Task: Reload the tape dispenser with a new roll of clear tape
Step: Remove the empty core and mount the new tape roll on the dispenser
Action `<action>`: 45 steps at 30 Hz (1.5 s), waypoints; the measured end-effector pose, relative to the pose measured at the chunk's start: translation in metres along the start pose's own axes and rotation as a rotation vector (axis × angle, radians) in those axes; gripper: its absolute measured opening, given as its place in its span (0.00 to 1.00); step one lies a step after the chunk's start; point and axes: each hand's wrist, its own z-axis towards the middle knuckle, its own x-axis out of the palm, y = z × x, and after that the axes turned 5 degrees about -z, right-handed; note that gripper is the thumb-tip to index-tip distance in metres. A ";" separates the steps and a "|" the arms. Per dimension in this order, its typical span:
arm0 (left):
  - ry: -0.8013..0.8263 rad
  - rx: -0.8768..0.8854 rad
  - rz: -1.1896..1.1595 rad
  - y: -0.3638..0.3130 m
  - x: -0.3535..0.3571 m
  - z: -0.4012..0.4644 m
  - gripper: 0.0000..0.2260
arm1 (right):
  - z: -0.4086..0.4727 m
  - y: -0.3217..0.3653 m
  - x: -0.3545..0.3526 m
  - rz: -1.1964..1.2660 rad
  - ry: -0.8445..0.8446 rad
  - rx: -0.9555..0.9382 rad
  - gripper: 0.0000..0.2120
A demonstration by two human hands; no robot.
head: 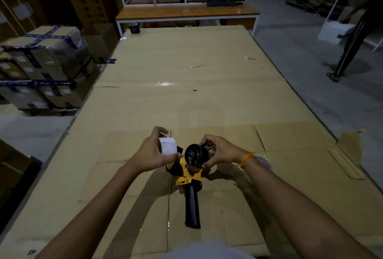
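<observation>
A yellow and black tape dispenser (187, 172) is held just above the cardboard-covered table (186, 84), its black handle (192, 207) pointing toward me. My right hand (217, 151) grips the dispenser's black round hub (194, 155) from the right side. My left hand (151, 153) holds a white cylinder, a roll or bare core of tape (168, 146), just left of the hub and close to the dispenser's front end. Whether the roll touches the dispenser is unclear.
Flattened cardboard sheets (290, 155) lie on the table near me. A dark roll of tape (134, 28) stands at the table's far left corner. Taped boxes (41, 68) are stacked to the left. A person's legs (348, 45) are on the floor at right.
</observation>
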 end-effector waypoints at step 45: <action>0.113 0.114 0.120 -0.028 0.089 0.018 0.48 | -0.049 -0.011 -0.041 -0.683 -0.170 0.202 0.44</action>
